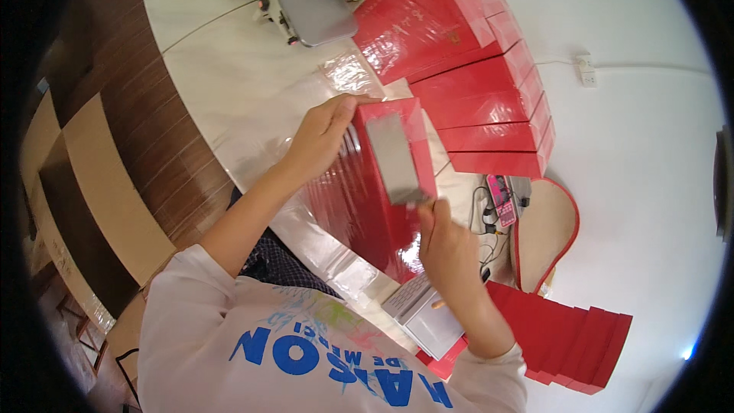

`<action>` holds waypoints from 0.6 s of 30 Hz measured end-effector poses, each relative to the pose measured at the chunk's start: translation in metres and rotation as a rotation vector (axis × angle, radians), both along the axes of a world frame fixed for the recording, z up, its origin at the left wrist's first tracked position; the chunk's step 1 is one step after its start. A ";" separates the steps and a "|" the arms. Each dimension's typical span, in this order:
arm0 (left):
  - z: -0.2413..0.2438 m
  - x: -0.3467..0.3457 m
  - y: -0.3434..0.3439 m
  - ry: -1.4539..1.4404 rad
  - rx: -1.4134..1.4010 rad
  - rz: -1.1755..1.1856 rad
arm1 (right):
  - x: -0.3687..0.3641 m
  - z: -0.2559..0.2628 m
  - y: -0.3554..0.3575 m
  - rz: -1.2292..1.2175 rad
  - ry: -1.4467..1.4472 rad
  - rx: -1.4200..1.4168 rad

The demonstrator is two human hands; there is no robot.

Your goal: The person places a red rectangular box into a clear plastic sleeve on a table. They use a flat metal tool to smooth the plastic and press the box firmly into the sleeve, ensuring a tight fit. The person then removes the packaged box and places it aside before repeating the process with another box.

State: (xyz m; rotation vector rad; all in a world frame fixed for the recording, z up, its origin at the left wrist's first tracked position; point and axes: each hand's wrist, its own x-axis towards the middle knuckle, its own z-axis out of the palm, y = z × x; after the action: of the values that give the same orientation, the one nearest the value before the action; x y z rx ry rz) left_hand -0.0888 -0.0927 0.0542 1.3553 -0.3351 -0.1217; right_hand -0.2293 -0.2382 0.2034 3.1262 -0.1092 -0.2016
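Note:
A red box (367, 212) wrapped in clear film lies on the pale table in front of me. My left hand (324, 135) rests on the box's far left corner, its fingers along the edge. My right hand (447, 235) pinches something at the near corner of a flat grey rectangular piece (395, 158), which lies against the end of the box; whether that is the piece itself or a bit of film is too blurred to tell. Loose clear film (347, 71) spreads on the table beyond my left hand.
Film-wrapped red boxes (476, 92) stand in a row at the back right, and more red boxes (562, 338) at the lower right. A machine with a green belt and a grey metal plate (318, 14) is at the top. A laptop (424, 315), pink calculator (502, 201) and cables lie near my right arm.

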 end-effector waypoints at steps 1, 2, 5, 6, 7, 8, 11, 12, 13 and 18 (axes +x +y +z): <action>-0.002 -0.001 0.002 0.023 0.014 -0.012 | 0.013 -0.004 0.000 0.027 -0.035 0.018; -0.004 0.002 0.006 0.102 0.128 -0.069 | 0.027 -0.006 0.001 0.078 -0.078 0.024; -0.002 0.008 0.019 0.080 0.131 -0.114 | 0.068 -0.005 0.014 0.116 -0.100 -0.030; -0.004 0.007 0.019 0.090 0.060 -0.146 | 0.077 -0.004 0.016 0.115 -0.097 -0.011; -0.004 0.010 0.018 0.089 -0.011 -0.168 | 0.079 -0.006 0.016 0.115 -0.101 0.000; -0.005 0.009 0.018 0.087 -0.082 -0.192 | 0.079 -0.007 0.017 0.113 -0.106 0.010; 0.000 0.013 0.019 0.051 -0.022 -0.145 | 0.073 -0.006 0.011 0.110 -0.112 0.050; 0.002 0.016 0.018 0.065 -0.004 -0.122 | 0.066 -0.005 0.007 0.125 -0.121 0.050; 0.003 0.021 0.019 0.077 0.014 -0.103 | 0.056 -0.004 0.004 0.135 -0.131 0.048; 0.026 0.020 0.010 -0.070 0.040 -0.137 | -0.032 0.007 -0.018 0.008 0.011 0.048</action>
State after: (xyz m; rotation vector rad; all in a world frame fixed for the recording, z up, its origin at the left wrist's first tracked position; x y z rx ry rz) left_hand -0.0685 -0.0827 0.0798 1.3784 -0.4872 -0.1958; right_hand -0.2610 -0.2561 0.2108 3.1724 -0.0928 -0.2241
